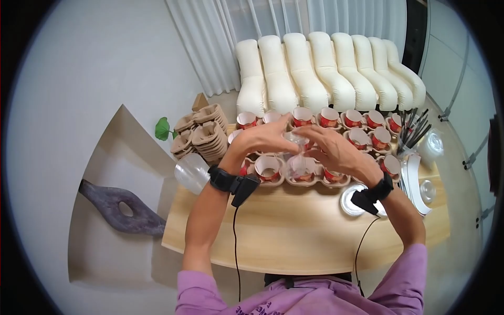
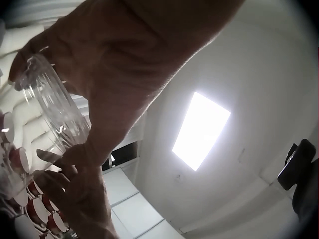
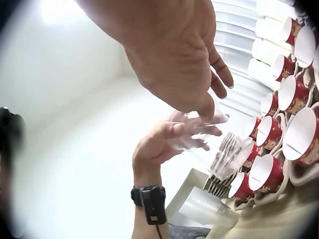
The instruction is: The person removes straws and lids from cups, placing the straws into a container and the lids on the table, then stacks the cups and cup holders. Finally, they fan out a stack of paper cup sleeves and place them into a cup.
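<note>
My left hand [image 1: 265, 138] grips several clear plastic pieces [image 2: 55, 102], seemingly nested, between its thumb and fingers. Close beside it, my right hand [image 1: 338, 149] has its fingers stretched out towards the clear plastic [image 3: 187, 132]; whether they touch it is hard to tell. Below both hands, another clear plastic piece [image 1: 301, 165], blurred, is over a red paper cup in a cardboard carrier [image 1: 302, 182]. Around it stand several more red paper cups [image 1: 268, 168] with white insides, seated in carriers.
Stacked empty carriers [image 1: 210, 139] and a clear cup stack [image 1: 192, 172] are at the table's left. On the right are black straws [image 1: 415, 131], clear lids [image 1: 431, 144], a white curved stack [image 1: 415, 184] and more lids [image 1: 353, 199]. A cream sofa [image 1: 325, 73] stands behind.
</note>
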Motion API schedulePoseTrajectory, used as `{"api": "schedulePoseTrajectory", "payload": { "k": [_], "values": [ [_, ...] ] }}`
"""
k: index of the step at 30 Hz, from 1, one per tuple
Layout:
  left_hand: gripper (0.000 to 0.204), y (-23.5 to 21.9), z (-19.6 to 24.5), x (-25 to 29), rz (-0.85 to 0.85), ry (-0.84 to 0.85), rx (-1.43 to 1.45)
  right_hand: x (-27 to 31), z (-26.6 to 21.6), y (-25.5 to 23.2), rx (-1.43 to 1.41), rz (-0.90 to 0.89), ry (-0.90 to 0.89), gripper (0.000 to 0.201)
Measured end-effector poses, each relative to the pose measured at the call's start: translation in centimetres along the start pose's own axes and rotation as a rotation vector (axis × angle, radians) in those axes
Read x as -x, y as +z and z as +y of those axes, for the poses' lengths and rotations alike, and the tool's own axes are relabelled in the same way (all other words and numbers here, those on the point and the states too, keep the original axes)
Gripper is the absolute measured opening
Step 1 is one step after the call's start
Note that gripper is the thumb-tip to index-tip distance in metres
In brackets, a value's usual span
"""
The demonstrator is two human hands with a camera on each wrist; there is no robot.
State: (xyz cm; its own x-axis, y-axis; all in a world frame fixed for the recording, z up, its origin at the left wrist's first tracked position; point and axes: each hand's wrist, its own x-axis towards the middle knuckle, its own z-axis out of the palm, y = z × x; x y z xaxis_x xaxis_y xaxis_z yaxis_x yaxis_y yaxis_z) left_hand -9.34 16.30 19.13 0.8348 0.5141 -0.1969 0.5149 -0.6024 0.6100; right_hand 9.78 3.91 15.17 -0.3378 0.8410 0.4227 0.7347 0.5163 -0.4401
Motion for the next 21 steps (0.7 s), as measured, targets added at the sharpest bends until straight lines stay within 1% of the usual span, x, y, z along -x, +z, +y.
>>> {"api": "schedulePoseTrajectory", "payload": {
  "k": [1,3,4,5,7,8,9,11,12,13,15,16,17,19,20,21],
  "values": [
    [0.123,0.9,0.4,-0.1,-0.002,0.003,0.006,1.3,0.0,-0.1,0.003,-0.005,0.004,0.049],
    [0.129,2.8,1.0,-0.3,-0.016,0.042,0.075,3.8,-0.2,0.1,-0.012,0.033,0.039,0.040],
    [0.132,3.4,2.0,0.0,-0.013,0.048,0.122,4.7,-1.2,-0.1,-0.082,0.125,0.085,0.031],
    [0.132,4.2,2.5,-0.1,-0.021,0.048,0.119,5.7,-1.6,-0.3,-0.085,0.130,0.091,0.031],
    [0.129,6.3,3.0,0.0,0.078,0.134,0.365,7.7,-2.3,-0.9,0.088,0.241,0.124,0.029],
    [0.124,7.4,2.9,-0.5,0.157,0.214,0.357,8.5,-2.8,-1.1,0.074,0.257,0.183,0.027],
    [0.124,8.6,2.9,-0.8,0.150,0.217,0.354,9.4,-2.6,-1.0,0.075,0.263,0.189,0.027],
    [0.117,10.8,3.9,-0.8,0.230,0.253,0.549,11.1,-1.8,-0.8,0.039,0.401,0.219,0.028],
    [0.112,11.2,4.5,-0.5,0.215,0.205,0.693,11.8,-1.8,-0.9,0.055,0.403,0.250,0.027],
    [0.112,12.0,4.5,-0.8,0.205,0.213,0.694,12.3,-1.7,-1.1,0.063,0.407,0.258,0.027],
    [0.112,13.8,4.1,-1.4,0.211,0.266,0.706,13.5,-1.5,-1.0,-0.008,0.379,0.268,0.026],
    [0.112,14.1,4.2,-1.3,0.171,0.254,0.743,14.0,-1.3,-1.1,-0.049,0.350,0.319,0.025],
    [0.112,14.3,4.3,-1.3,0.157,0.251,0.746,14.5,-1.2,-1.2,-0.051,0.352,0.333,0.025],
    [0.108,14.4,4.6,-0.9,0.134,0.309,0.557,15.3,-0.9,-1.4,-0.197,0.278,0.355,0.026],
    [0.108,14.5,4.5,-0.9,0.076,0.305,0.644,15.5,-1.0,-1.4,-0.215,0.255,0.393,0.026],
    [0.108,14.6,4.3,-1.0,0.063,0.302,0.650,15.6,-1.0,-1.3,-0.217,0.253,0.407,0.026]
  ]
}}
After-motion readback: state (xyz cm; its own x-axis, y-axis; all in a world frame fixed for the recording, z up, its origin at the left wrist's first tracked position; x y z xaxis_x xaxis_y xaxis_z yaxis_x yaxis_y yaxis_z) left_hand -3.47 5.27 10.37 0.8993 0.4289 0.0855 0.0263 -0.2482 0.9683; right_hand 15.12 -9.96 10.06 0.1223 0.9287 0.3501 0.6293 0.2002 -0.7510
